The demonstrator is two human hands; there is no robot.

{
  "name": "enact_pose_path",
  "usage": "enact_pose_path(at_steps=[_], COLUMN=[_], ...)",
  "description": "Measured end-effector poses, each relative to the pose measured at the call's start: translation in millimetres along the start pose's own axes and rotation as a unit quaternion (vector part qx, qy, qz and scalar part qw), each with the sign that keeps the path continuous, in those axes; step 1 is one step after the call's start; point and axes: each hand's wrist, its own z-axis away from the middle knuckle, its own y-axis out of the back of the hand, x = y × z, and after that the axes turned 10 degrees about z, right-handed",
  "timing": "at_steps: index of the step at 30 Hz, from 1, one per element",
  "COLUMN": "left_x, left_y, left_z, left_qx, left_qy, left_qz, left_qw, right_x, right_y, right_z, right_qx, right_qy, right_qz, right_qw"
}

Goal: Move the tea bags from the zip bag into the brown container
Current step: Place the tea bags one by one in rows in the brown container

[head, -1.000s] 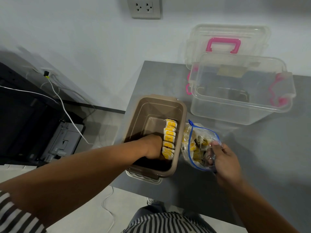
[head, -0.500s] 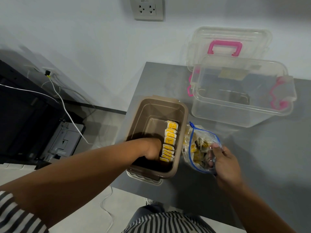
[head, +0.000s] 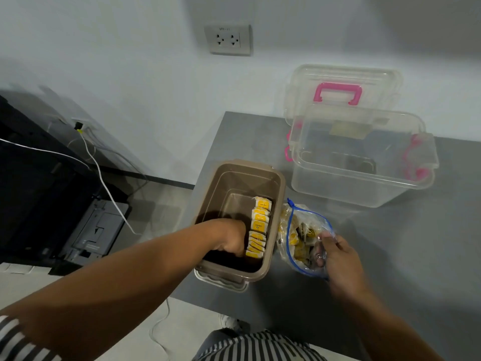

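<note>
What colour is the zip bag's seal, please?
Blue seal, shown best in the head view.

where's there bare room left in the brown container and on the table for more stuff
In the brown container, bare floor lies left of the tea bags, beyond the left hand. On the grey table, a wide patch is free right of the zip bag and right hand, nearer than the clear box. The gap between container and bag is tight.
</note>
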Motion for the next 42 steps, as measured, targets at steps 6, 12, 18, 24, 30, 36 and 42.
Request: enact_pose_path(at_steps=[6, 12, 18, 24, 30, 36, 42], left_x=[5.6, 33.1, 75.1, 110.2, 125.4, 117.6, 112.1], left_y=[9.2, 31.7, 12.1, -36.7, -71.7, -90.8, -94.0], left_z=[12.0, 58.5, 84.0, 46.3, 18.6, 0.4, -3.0], left_qx=[-0.008, 0.188, 0.316, 0.247, 0.212, 0.226, 0.226], left_qy=[0.001, -0.125, -0.269, -0.304, -0.222, -0.209, -0.239], left_qz=[-0.036, -0.121, -0.052, -0.111, -0.223, -0.217, -0.084], left_qw=[0.999, 0.967, 0.908, 0.914, 0.925, 0.927, 0.940], right_x=[1.3, -4.3, 4.5, 8.8, 3.9, 1.9, 8.6], right_y=[4.4, 15.9, 20.9, 32.2, 48.9, 69.7, 77.7], right_z=[-0.7, 1.6, 4.4, -1.0, -9.2, -15.8, -24.0], right_qx=[-0.006, -0.021, -0.022, -0.098, -0.088, -0.085, -0.131], right_qy=[0.020, 0.026, -0.005, -0.053, -0.068, -0.102, -0.153], right_qz=[0.028, 0.001, 0.045, 0.101, 0.000, -0.186, -0.259], right_qw=[0.999, 0.999, 0.999, 0.989, 0.994, 0.974, 0.945])
